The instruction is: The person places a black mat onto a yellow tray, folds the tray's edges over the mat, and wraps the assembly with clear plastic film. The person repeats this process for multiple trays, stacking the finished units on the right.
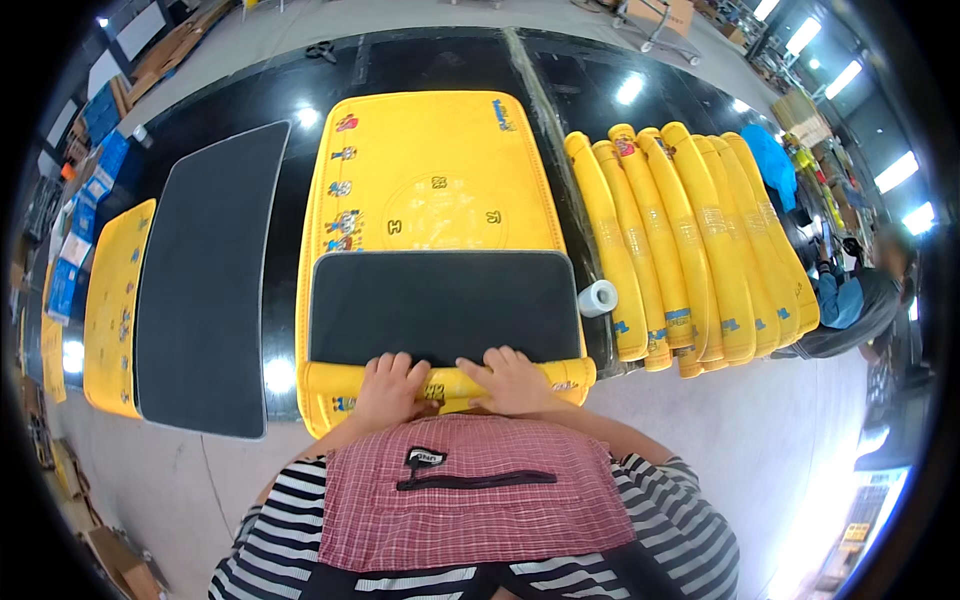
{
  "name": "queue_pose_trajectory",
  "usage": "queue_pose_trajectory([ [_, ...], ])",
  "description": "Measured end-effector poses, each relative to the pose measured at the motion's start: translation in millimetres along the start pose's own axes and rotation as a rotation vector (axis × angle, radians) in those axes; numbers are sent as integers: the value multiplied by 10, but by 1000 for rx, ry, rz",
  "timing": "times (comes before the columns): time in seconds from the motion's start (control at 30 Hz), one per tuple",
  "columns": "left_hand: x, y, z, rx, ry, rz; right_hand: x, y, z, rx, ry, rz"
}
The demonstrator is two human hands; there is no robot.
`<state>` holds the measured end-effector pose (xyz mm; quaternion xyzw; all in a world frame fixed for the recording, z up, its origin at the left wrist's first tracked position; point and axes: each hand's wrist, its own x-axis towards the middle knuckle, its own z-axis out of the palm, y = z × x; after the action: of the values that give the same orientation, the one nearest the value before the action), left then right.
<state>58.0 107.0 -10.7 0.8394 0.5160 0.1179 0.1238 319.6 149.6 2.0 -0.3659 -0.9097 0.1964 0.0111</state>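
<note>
A yellow mat (440, 180) with printed cartoon figures lies flat on the black table in front of me. On its near half rests a smaller dark grey mat (445, 300) with a pale edge. Close to my body the yellow mat's near end is curled into a roll that covers the dark mat's near edge. My left hand (393, 390) grips this roll left of its middle, fingers bent over the top. Beside it, to the right, my right hand (508, 382) holds the same roll, its fingers pointing away from me. Both thumbs are close together near the middle.
Several rolled yellow mats (690, 240) lie side by side at the right. A white tape roll (598, 298) stands between them and the flat mat. Left are another dark mat (210, 280) and yellow mat (118, 310). A person (860, 290) sits far right, near a blue bag (768, 165).
</note>
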Motion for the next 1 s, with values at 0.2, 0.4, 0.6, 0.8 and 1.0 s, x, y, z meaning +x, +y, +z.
queue_pose_trajectory([
  [0.2,133,7,44,90,218,59,591,401,-347,-86,181,-158],
  [0.4,654,-116,-5,106,147,-50,974,830,-298,67,285,178],
  [0.6,1245,-517,-249,69,-168,-86,433,702,-135,-219,518,86],
  [0.8,1311,-510,-196,106,-170,-15,433,978,-274,-233,269,141],
  [1.0,485,4,-123,63,-154,-20,-222,603,-152,-181,155,-4],
])
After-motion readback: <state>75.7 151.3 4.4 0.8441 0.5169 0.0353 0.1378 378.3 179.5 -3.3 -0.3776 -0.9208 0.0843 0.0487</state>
